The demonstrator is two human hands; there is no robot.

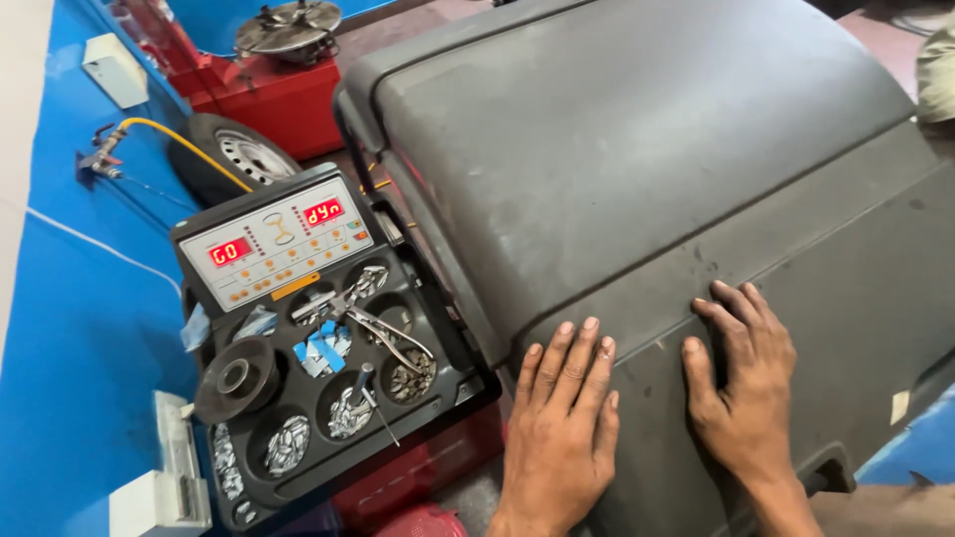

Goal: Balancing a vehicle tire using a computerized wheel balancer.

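Left hand: the left hand (563,418) lies nearest the camera, palm down, fingers spread a little, flat on the large dusty dark-grey plastic hood (637,149); it grips nothing.
Right hand: the right hand (741,383) also lies flat on the hood, just beside the left, fingers pointing up-slope with their tips at the horizontal seam; it grips nothing.
Hood: a broad curved cover that fills the middle and right of the view, with a seam across its lower third and a recessed handle slot (831,467) near its bottom edge, below the right wrist.
Console: a grey control panel with 2 red lit displays (274,244) stands left of the hood, tilted toward the viewer.
Tray: a black moulded tray with round pockets (453,370) sits under the panel, close to the left hand but apart from it.
Tray contents: small metal weights (288,443) in several pockets; a black cone-shaped adapter (237,378); silver pliers (383,328) lying across 2 pockets; blue-and-white scraps (320,348).
Background: a wheel with a grey steel rim (234,154) on the floor, a yellow hose (184,139), a red machine (269,99), blue walls.
Handling note: judged from the pose, both palms bear on the hood's lower panel. Even pressure from both hands, palms wide apart, should keep the cover from twisting; the dusty surface may slip, so the handle slot looks the surer hold.
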